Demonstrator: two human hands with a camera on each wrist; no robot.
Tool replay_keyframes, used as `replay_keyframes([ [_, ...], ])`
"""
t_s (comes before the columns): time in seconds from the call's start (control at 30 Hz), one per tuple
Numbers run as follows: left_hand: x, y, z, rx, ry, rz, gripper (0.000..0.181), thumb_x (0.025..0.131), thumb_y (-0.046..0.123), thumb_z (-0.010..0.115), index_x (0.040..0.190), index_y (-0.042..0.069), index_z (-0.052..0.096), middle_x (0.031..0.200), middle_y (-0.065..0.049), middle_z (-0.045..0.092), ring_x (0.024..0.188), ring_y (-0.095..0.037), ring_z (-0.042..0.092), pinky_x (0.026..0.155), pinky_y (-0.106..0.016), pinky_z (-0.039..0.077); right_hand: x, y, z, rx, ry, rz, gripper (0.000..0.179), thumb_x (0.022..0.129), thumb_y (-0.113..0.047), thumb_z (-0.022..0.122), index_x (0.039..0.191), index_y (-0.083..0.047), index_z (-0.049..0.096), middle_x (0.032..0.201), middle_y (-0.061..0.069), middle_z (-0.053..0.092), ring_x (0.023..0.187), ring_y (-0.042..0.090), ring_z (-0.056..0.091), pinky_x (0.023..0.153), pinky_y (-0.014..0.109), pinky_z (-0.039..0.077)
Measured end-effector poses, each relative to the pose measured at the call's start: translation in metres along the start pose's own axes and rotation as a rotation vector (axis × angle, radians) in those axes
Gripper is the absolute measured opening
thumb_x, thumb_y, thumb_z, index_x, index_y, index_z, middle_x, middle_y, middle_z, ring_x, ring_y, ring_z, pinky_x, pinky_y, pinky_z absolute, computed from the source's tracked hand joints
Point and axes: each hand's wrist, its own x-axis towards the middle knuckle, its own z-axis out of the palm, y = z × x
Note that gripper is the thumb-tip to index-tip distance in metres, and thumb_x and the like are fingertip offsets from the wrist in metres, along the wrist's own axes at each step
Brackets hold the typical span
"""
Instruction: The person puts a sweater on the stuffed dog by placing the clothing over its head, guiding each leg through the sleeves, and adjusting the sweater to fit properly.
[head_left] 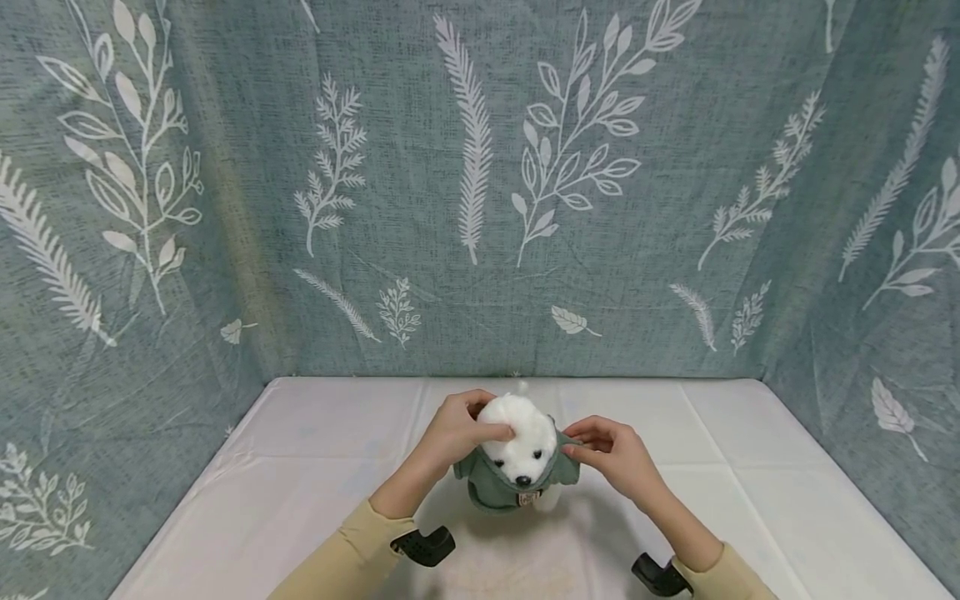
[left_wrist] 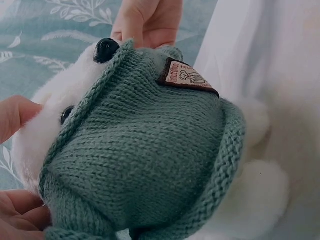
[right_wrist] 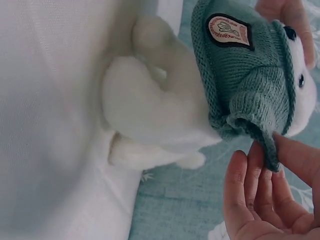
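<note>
Sleeves point(head_left: 345, 550) nearest, hands point(head_left: 453, 429) point(head_left: 618, 457) hold plush point(head_left: 517, 417) well inside table's point(head_left: 255, 492) side edges.

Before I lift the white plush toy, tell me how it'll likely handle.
The white plush toy will probably squash when squeezed, as its body looks soft and rounded. Its green sweater is likely stretchy and floppy: the sleeve, pinched by the right hand, narrows to a tip. Slipping seems unlikely, since the furry surface and coarse knit look grippy.

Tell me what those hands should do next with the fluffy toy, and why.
Perhaps the right hand, pinching the green sweater, should ease it downward: the collar sits close to the nose and one eye, and the left hand holds the head.
</note>
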Motion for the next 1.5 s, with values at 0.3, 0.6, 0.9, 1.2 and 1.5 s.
replay_keyframes([
  [0.3, -0.016, 0.021, -0.004, -0.017, -0.001, 0.029, 0.030, 0.071, 0.008, 0.076, 0.099, 0.001, 0.068, 0.090, -0.007, 0.068, 0.077, -0.013, 0.058, 0.067, -0.028, 0.049, 0.001, 0.003, -0.004, 0.040, -0.004, 0.077, 0.025, 0.082, -0.019, 0.074, 0.103, -0.006, 0.069, 0.097, 0.007, 0.070, 0.083, 0.013, 0.065, 0.074, 0.032, 0.053],
  [0.6, -0.012, 0.016, -0.007, -0.027, -0.047, 0.014, 0.026, 0.073, 0.009, 0.075, 0.098, 0.002, 0.069, 0.091, -0.007, 0.068, 0.078, -0.013, 0.058, 0.069, -0.027, 0.048, 0.008, 0.016, 0.001, 0.050, -0.028, 0.110, 0.025, 0.082, -0.018, 0.074, 0.102, -0.004, 0.069, 0.095, 0.007, 0.069, 0.083, 0.014, 0.064, 0.074, 0.038, 0.054],
  [0.9, -0.001, 0.001, -0.004, -0.027, -0.061, 0.053, 0.031, 0.073, 0.013, 0.077, 0.101, 0.003, 0.068, 0.093, -0.007, 0.068, 0.078, -0.012, 0.059, 0.068, -0.028, 0.050, 0.013, 0.023, 0.013, 0.040, -0.027, 0.132, 0.018, 0.081, -0.008, 0.071, 0.098, -0.004, 0.068, 0.087, 0.004, 0.068, 0.078, 0.013, 0.065, 0.072, 0.038, 0.056],
  [1.2, 0.007, -0.015, -0.009, -0.001, -0.096, 0.090, 0.037, 0.076, 0.025, 0.079, 0.109, 0.011, 0.068, 0.103, -0.006, 0.067, 0.086, -0.016, 0.060, 0.073, -0.030, 0.051, 0.017, 0.003, 0.013, -0.078, 0.027, 0.042, 0.017, 0.086, -0.012, 0.067, 0.103, -0.008, 0.068, 0.095, 0.004, 0.070, 0.086, 0.015, 0.066, 0.073, 0.030, 0.053],
  [1.5, 0.002, -0.018, -0.028, 0.038, -0.165, 0.143, 0.050, 0.080, 0.032, 0.076, 0.125, 0.016, 0.060, 0.120, -0.005, 0.062, 0.107, -0.023, 0.059, 0.086, -0.033, 0.051, 0.024, -0.034, 0.019, -0.021, 0.058, -0.225, 0.039, 0.088, -0.038, 0.066, 0.123, -0.020, 0.059, 0.120, 0.005, 0.064, 0.111, 0.021, 0.060, 0.093, 0.038, 0.050],
])
